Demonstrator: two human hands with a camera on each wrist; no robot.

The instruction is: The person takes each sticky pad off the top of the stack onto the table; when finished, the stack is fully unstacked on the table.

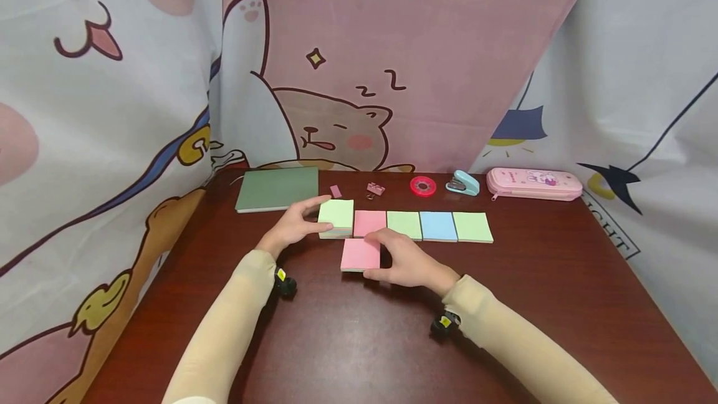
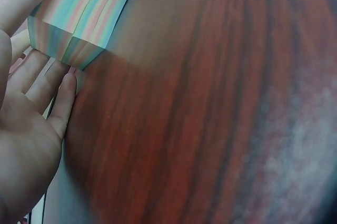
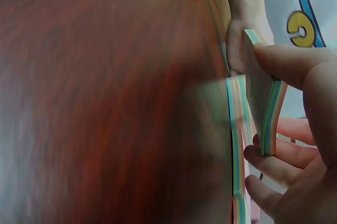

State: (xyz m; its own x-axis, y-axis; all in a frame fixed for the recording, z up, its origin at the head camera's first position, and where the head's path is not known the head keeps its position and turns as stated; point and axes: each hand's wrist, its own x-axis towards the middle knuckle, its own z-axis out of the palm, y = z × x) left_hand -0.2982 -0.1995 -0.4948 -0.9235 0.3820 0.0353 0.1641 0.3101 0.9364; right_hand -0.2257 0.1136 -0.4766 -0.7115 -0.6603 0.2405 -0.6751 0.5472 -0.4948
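Note:
My left hand (image 1: pixel 294 226) grips a thick stack of sticky note pads (image 1: pixel 336 214) with a light green top, at the left end of a row. In the left wrist view the layered, multicoloured sides of the stack (image 2: pixel 84 6) show between thumb and fingers. My right hand (image 1: pixel 408 260) pinches a thinner sticky note pad with a pink top (image 1: pixel 360 255), held just in front of the row. From the right wrist its striped edge (image 3: pixel 270 119) appears raised off the table. The row continues rightward with a pink pad (image 1: pixel 370 222), a green pad (image 1: pixel 404 226), a blue pad (image 1: pixel 439 226) and another green pad (image 1: pixel 473 227).
Along the back of the brown table (image 1: pixel 359 341) lie a green notebook (image 1: pixel 277 189), a small pink piece (image 1: pixel 336 191), a pink clip (image 1: pixel 376 189), a red tape roll (image 1: pixel 423 186), a light blue stapler (image 1: pixel 463 183) and a pink pencil case (image 1: pixel 534 183). Printed curtains hang behind.

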